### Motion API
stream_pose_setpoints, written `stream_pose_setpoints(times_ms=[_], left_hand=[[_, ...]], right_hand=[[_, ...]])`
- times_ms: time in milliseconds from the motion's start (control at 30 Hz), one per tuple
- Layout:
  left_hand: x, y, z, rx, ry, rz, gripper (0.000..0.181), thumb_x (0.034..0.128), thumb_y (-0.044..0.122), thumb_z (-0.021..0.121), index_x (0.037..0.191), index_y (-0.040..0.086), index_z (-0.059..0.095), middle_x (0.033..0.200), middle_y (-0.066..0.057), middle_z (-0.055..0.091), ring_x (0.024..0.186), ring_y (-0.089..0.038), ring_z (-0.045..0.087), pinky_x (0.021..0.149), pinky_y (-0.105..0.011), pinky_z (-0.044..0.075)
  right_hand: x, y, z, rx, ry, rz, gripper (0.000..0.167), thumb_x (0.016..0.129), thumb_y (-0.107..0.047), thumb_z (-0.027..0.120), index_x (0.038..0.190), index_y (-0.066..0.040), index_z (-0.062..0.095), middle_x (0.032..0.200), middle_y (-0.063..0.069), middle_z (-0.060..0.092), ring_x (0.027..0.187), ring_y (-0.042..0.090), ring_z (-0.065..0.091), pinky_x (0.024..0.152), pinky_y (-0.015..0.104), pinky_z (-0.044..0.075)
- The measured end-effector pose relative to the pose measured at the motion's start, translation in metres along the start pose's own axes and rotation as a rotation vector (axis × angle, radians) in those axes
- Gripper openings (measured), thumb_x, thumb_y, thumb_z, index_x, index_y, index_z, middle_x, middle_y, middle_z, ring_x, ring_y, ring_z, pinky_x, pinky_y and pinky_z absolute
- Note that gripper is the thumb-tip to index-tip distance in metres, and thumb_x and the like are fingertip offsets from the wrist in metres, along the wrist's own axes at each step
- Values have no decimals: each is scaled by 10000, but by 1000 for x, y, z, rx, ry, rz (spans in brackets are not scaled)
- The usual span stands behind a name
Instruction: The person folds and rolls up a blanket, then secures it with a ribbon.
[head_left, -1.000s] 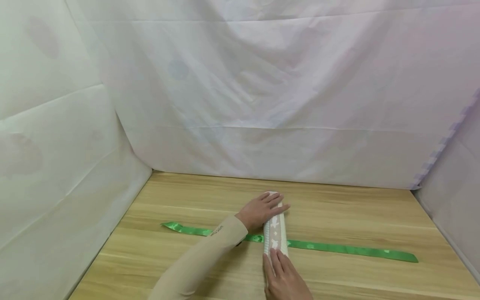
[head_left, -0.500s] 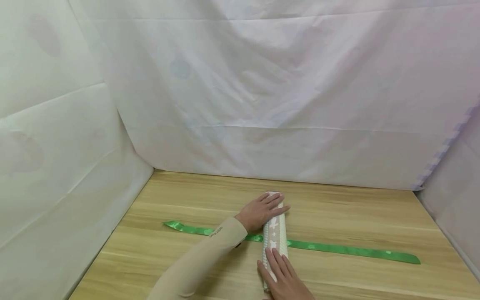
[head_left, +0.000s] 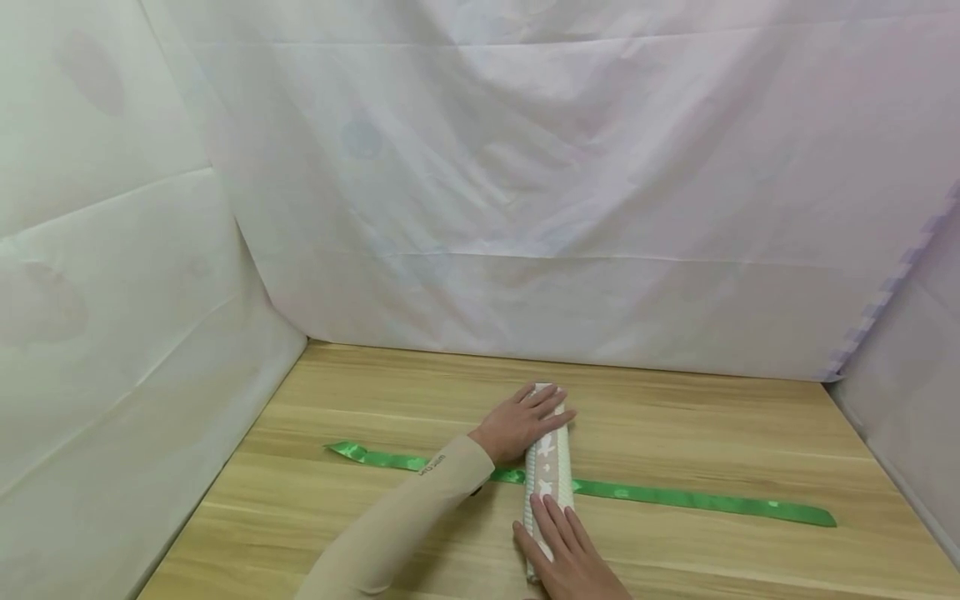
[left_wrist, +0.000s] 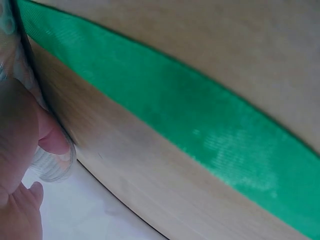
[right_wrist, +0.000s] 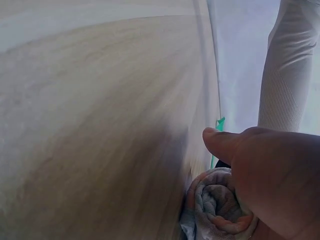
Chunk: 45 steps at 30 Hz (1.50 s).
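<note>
A rolled-up towel (head_left: 547, 471), whitish with a pale brown band of white figures, lies lengthwise away from me across a green ribbon (head_left: 697, 501). Spread over its far end are the fingers of my left hand (head_left: 519, 425), resting on top. My right hand (head_left: 568, 550) lies on the near end with fingers extended. In the right wrist view, the towel's spiral end (right_wrist: 220, 207) shows beneath that hand, its thumb (right_wrist: 217, 142) pointing away from the roll. The left wrist view has the ribbon (left_wrist: 165, 105) running out from under the roll. The ribbon's middle is hidden beneath the towel.
The wood-grain tabletop (head_left: 375, 379) extends on both sides of the roll. White cloth (head_left: 480, 208) hangs behind the table, with more along the left and right sides. My left sleeve (head_left: 405, 517) passes over part of the ribbon's left half.
My right hand has shifted slightly back toward me and its fingers have spread apart on the roll, uncovering more of the near end. The left hand has stayed in place.
</note>
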<state>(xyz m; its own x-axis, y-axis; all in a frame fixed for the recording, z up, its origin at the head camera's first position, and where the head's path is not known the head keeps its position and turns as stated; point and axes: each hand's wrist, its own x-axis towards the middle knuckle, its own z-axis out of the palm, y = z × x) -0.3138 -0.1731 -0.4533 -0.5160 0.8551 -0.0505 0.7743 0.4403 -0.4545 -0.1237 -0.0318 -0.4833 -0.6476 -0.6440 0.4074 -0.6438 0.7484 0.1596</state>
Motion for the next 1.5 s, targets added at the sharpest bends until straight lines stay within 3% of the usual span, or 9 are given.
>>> stream_pose_setpoints(times_ms=[233,467,600,733,867,1000,1167,1367,1500], left_hand=[[-1,-1,-1,-2,-3,-8,1003,828,606,700,1598,265,156,1655,-26,170,1523,-196,142,1222,-396,161],[-1,-4,1,-29,31,-21,930,877,522,699,1595,256,172,1644,-48,213,1516,-204,177,1215,-391,195],[-2,-8,0,-87,74,-41,949,856,508,733,1590,221,204,1622,-76,269,1502,-223,226,1206,-388,226],[-4,-14,0,-195,65,-92,915,882,456,711,1591,188,198,1615,-67,285,1500,-227,226,1213,-390,202],[-10,-22,5,-321,64,-183,710,959,270,583,1574,156,248,1602,-54,308,1492,-220,238,1210,-394,208],[-26,-34,11,-457,121,-275,581,941,110,523,1505,130,385,1539,-80,394,1439,-236,336,1171,-416,298],[-54,-51,17,-640,161,-385,509,916,28,498,1416,119,501,1430,-81,497,1333,-251,461,1105,-429,389],[-91,-73,17,-795,142,-461,359,918,15,546,1263,86,617,1260,-70,603,1169,-240,563,967,-403,495],[-118,-81,18,-1006,75,-510,294,949,36,548,1231,60,629,1149,-86,638,1030,-213,596,846,-398,522]], right_hand=[[2,2,0,-32,6,-7,845,877,-826,282,1334,-171,557,1419,179,446,1500,274,-129,1180,339,-184],[8,8,-8,70,14,14,685,902,-670,529,1342,-145,564,1414,188,518,1331,314,386,1174,291,-186],[12,16,-19,151,32,71,707,837,-626,662,1331,-125,586,1401,194,525,1259,339,491,1180,253,-137],[13,30,-33,198,35,152,654,846,-565,698,1318,-121,609,1407,183,525,1262,329,506,1170,360,173],[10,49,-47,275,47,245,588,864,-465,730,1313,-103,615,1404,177,525,1246,339,526,966,519,450],[3,68,-58,390,32,369,510,874,-362,750,1299,-113,617,1392,165,528,1233,370,528,917,609,472],[-11,96,-66,502,-2,492,389,909,-269,732,1249,-107,634,1302,136,584,1188,355,549,870,571,508],[-36,136,-67,606,-132,600,278,935,-266,697,1175,-126,679,1191,22,667,1119,310,621,855,494,529],[-56,162,-63,608,-200,642,271,924,-270,707,1155,-130,694,1132,1,703,1016,191,662,809,426,552]])
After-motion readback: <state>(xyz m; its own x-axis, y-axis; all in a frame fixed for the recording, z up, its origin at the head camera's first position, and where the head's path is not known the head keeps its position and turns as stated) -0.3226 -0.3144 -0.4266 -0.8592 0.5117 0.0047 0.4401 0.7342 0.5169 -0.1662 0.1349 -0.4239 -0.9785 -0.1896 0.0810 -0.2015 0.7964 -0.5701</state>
